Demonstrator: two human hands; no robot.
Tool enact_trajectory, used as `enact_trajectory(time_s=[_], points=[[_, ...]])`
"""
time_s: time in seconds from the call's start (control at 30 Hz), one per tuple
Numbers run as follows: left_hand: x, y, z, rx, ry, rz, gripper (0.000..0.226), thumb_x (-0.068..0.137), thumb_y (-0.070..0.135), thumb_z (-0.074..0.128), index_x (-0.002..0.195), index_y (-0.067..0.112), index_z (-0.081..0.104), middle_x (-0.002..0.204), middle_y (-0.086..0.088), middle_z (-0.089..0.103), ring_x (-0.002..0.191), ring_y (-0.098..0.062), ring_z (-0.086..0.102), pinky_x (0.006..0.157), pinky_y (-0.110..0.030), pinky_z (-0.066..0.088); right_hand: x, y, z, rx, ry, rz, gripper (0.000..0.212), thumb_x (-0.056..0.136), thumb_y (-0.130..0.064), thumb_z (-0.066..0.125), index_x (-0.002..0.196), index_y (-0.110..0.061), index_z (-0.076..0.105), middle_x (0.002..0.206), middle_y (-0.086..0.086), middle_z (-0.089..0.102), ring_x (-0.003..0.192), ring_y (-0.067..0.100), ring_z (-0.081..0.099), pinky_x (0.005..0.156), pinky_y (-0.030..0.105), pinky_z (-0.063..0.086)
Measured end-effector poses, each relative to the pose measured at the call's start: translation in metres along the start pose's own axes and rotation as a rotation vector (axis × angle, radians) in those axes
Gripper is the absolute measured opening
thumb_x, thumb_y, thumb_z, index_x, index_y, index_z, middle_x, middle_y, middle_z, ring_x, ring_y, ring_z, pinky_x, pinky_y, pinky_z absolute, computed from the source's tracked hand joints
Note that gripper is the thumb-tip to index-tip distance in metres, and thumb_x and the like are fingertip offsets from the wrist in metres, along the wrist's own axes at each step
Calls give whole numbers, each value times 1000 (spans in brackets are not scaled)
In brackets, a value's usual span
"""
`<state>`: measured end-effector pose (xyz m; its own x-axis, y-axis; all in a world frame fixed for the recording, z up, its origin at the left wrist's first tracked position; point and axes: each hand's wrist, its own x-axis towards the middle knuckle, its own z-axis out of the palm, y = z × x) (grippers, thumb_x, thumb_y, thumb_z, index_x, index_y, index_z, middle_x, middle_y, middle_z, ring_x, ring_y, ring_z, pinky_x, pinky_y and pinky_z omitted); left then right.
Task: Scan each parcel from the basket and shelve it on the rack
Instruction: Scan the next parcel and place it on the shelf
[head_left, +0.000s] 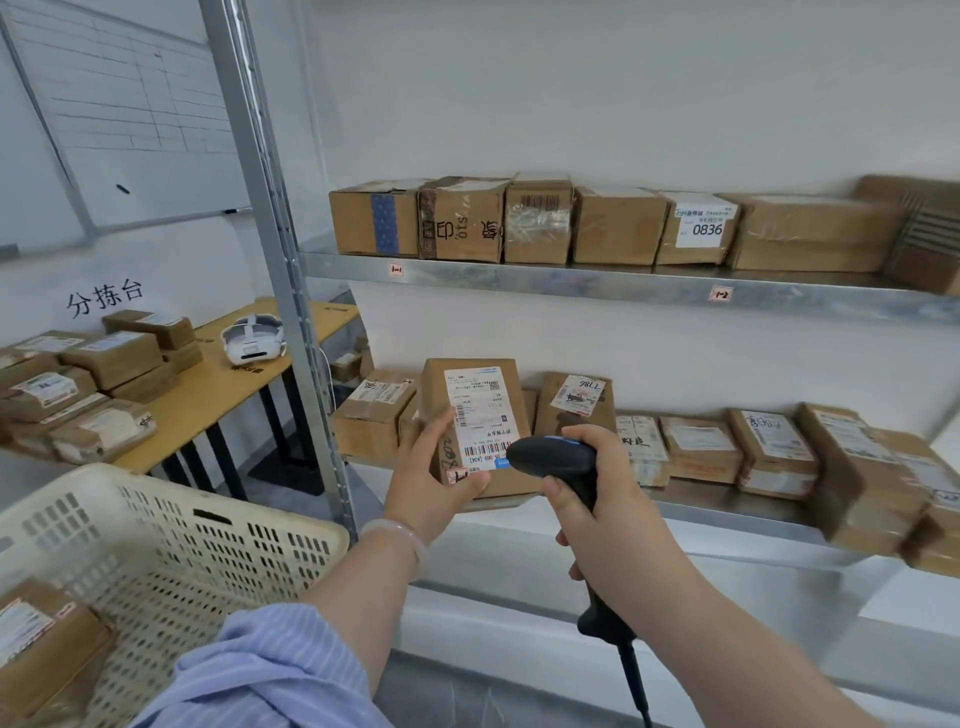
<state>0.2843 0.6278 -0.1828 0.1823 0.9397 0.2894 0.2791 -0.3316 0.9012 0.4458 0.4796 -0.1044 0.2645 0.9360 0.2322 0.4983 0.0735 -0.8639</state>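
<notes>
Left hand (434, 483) is gripping the parcel (475, 421) upright before the lower rack shelf (727, 512), label facing out for reading; right hand (613, 512) is clasping the scanner (553, 457), nose aiming at the barcode; basket (171, 525) is sitting lower left, holding more parcels.

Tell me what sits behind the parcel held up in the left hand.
Boxes on the lower shelf: a brown box left of it, a box labelled 7186 right of it. Whatever stands directly behind is covered by the parcel, the left hand and the scanner.
</notes>
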Motion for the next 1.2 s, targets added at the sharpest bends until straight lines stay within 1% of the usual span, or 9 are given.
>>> enact_trajectory(time_s=[0.23,0.43,0.53,0.63,0.8,0.9,1.0,1.1,1.2], points=[[-6,-9,-7,-32,-68,-13,83,79,12,82,135,53,37,142,14,34,127,-6,41,80,-3,46,-26,-13,7,-30,65,40,49,97,-31,58,100,-71,30,87,-22,59,72,3,63,64,32,59],[-15,-9,-9,4,-106,15,83,79,14,82,139,49,37,144,12,32,128,-7,38,81,-2,44,-50,-19,10,-27,101,63,38,98,-30,57,117,-54,35,88,-18,60,74,7,64,66,34,59],[-21,-2,-4,4,-130,20,84,79,14,82,145,42,37,147,7,33,130,-9,39,99,-20,47,-60,-17,6,-31,140,69,41,97,-31,58,110,-61,34,86,-17,61,72,5,64,63,30,58],[-27,9,11,-38,-173,36,81,79,13,82,141,44,39,146,5,35,125,-7,40,93,-7,43,-67,-10,-6,-41,202,90,49,96,-32,59,99,-72,31,86,-24,61,74,-1,63,64,32,59],[-39,39,58,-92,-298,-16,83,79,14,82,143,44,38,146,3,34,129,-12,40,108,-30,41,-76,14,-39,-19,347,144,46,96,-28,59,105,-66,35,100,-22,61,79,10,67,69,46,60],[-44,59,95,-107,-371,-22,82,80,16,82,143,43,38,150,3,31,133,-14,37,110,-29,37,-83,28,-67,-15,437,158,47,97,-29,59,104,-68,34,106,-23,59,88,11,67,72,48,60],[-50,84,138,-120,-438,-42,83,79,19,83,145,43,38,151,3,35,137,-19,37,114,-44,39,-90,45,-102,-10,535,174,48,97,-29,58,105,-69,33,110,-21,59,91,13,66,70,46,60],[-58,112,187,-170,-498,-32,82,78,19,84,144,43,40,149,4,40,133,-18,43,111,-45,43,-100,66,-146,-15,630,189,44,98,-29,57,111,-63,33,110,-13,62,81,17,66,63,36,57],[-71,144,243,-226,-556,-21,82,76,20,85,142,44,42,144,6,47,126,-14,49,109,-40,45,-113,87,-196,6,700,200,48,98,-29,58,105,-70,33,104,-27,56,76,17,66,57,37,59]])
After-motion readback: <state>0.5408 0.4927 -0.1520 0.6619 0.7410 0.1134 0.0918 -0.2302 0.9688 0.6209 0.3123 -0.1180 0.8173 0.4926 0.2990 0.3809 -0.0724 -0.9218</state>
